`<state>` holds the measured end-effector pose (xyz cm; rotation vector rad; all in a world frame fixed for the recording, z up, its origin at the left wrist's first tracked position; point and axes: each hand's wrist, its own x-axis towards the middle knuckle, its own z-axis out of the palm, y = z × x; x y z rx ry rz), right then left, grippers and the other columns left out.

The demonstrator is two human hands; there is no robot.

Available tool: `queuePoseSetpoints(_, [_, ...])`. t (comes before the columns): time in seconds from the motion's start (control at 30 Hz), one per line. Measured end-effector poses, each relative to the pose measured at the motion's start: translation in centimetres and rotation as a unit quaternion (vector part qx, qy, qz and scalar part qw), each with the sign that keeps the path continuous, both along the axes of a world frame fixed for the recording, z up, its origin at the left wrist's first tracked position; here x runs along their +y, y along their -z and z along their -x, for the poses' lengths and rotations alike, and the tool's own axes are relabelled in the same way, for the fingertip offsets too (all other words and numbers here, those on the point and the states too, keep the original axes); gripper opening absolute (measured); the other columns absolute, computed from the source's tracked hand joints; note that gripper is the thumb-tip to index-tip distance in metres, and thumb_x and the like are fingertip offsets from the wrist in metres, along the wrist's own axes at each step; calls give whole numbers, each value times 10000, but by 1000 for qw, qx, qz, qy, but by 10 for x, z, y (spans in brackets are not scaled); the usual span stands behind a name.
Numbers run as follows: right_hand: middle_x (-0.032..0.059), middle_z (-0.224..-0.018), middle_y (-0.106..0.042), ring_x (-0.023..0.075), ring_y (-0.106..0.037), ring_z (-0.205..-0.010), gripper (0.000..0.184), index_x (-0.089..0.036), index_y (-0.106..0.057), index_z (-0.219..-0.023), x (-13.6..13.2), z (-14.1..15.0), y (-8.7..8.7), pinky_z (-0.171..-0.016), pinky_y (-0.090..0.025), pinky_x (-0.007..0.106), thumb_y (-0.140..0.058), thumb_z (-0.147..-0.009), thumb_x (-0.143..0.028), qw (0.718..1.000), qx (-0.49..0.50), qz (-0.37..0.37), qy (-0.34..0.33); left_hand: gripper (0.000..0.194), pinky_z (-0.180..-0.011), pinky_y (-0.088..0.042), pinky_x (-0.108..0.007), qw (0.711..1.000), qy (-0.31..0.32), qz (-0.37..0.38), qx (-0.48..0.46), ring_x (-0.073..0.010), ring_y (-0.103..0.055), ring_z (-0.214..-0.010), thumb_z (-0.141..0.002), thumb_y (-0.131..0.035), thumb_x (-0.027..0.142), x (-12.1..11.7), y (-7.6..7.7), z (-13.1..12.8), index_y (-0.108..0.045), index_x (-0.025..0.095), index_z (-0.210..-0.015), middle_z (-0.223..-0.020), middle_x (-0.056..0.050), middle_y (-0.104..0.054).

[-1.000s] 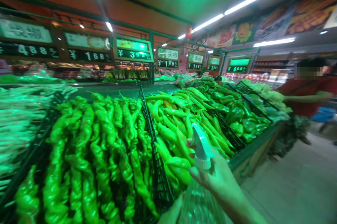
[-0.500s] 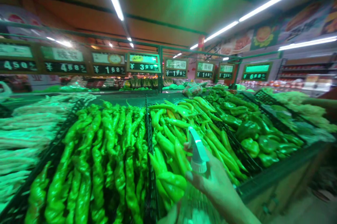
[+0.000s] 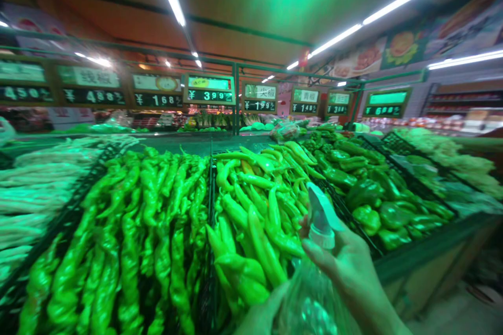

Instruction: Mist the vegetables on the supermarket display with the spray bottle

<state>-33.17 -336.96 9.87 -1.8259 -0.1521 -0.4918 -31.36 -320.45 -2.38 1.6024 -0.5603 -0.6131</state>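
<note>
A clear spray bottle (image 3: 314, 282) is being gripped at its neck by the right hand (image 3: 346, 267) in the lower right of the frame, with the fingers (image 3: 314, 259) being wrapped tightly around the neck just under the white trigger head (image 3: 320, 217). The bottle's clear body is being supported from below at the bottom edge by the left hand (image 3: 259, 316); only part of that hand is being shown, so whether its fingers are spread or closed cannot be told.

Compared with the frame half a second earlier, the bottle and the right hand are being seen further to the right and slightly lower, and the trigger head is now being shown over the black crate divider (image 3: 341, 209) rather than over the middle pile. More of the left hand is being shown at the bottom edge than before.

The light green long peppers (image 3: 251, 204) are being seen just left of the bottle, in the centre of the frame. The wrinkled green peppers (image 3: 149, 209) are lying left of centre, and the dark bell peppers (image 3: 369, 198) to the right. Price signs (image 3: 208, 89) are hanging across the upper middle.
</note>
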Motion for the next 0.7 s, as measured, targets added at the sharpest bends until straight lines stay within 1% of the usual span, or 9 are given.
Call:
queuePoseSetpoints(0.13, [85, -1248, -706, 372, -614, -1210, 620, -254, -669, -1200, -26, -5, 8, -1024, -454, 504, -749, -706, -620, 999, -16, -45, 14, 600, -1083, -496, -572, 999, 10, 40, -15, -286, -643, -1234, -894, -691, 399, -5, -21, 12, -498, 212, -1431, -1400, -132, -624])
queuePoseSetpoints(0.27, [107, -1332, -677, 390, -579, -1284, 715, -254, -652, -1287, -44, -8, 16, -1067, -451, 553, -771, -695, -635, 998, -7, -65, 7, 547, -1129, -431, -608, 999, 0, 39, -37, -318, -539, -1348, -893, -688, 404, 1, -49, 29, -544, 216, -1386, -1497, -128, -530])
queuePoseSetpoints(0.37, [117, -1301, -698, 388, -588, -1280, 682, -237, -676, -1249, -50, -5, 17, -1075, -456, 548, -785, -696, -621, 996, -16, -89, 14, 597, -1157, -387, -637, 999, -10, 21, -33, -332, -515, -1379, -871, -717, 394, -4, -62, 35, -528, 223, -1411, -1513, -131, -525])
queuePoseSetpoints(0.47, [116, -1303, -699, 393, -587, -1279, 655, -239, -695, -1216, -54, -2, 19, -1103, -423, 565, -776, -699, -633, 994, -12, -110, 19, 790, -1229, -277, -628, 999, -27, -5, -16, -344, -481, -1423, -747, -839, 374, -11, -69, 39, -502, 267, -1454, -1513, -116, -554])
queuePoseSetpoints(0.5, [112, -1306, -698, 393, -587, -1279, 650, -243, -696, -1209, -55, -2, 19, -1105, -418, 563, -775, -699, -637, 994, -6, -111, 21, 831, -1243, -276, -589, 999, -31, -9, -8, -340, -483, -1426, -708, -864, 376, -13, -69, 39, -508, 295, -1455, -1508, -94, -568])
queuePoseSetpoints(0.57, [110, -1269, -715, 396, -606, -1245, 635, -238, -700, -1177, -55, -1, 21, -1062, -453, 542, -769, -696, -646, 995, 8, -96, 23, 851, -1210, -367, -513, 999, -33, -10, 15, -339, -500, -1418, -678, -868, 419, -15, -64, 39, -519, 337, -1450, -1507, -49, -578])
queuePoseSetpoints(0.63, [117, -1176, -745, 401, -636, -1176, 594, -216, -703, -1124, -51, -1, 23, -988, -489, 511, -752, -713, -642, 998, 23, -59, 30, 896, -1156, -436, -501, 999, -35, -4, 33, -361, -505, -1410, -660, -853, 490, -16, -49, 37, -502, 326, -1467, -1513, -48, -566])
queuePoseSetpoints(0.67, [121, -1126, -754, 403, -651, -1130, 578, -202, -703, -1095, -47, -1, 23, -955, -495, 500, -740, -721, -640, 998, 29, -38, 29, 1026, -1182, -391, -519, 998, -49, -3, 33, -389, -482, -1421, -549, -909, 490, -16, -37, 35, -505, 287, -1470, -1495, -79, -581])
queuePoseSetpoints(0.7, [125, -1101, -754, 400, -659, -1096, 569, -190, -698, -1084, -42, -1, 22, -938, -493, 494, -727, -729, -634, 999, 34, -23, 22, 1050, -1234, -292, -520, 999, -50, -5, 18, -383, -479, -1425, -555, -896, 520, -16, -24, 33, -486, 264, -1487, -1482, -91, -591])
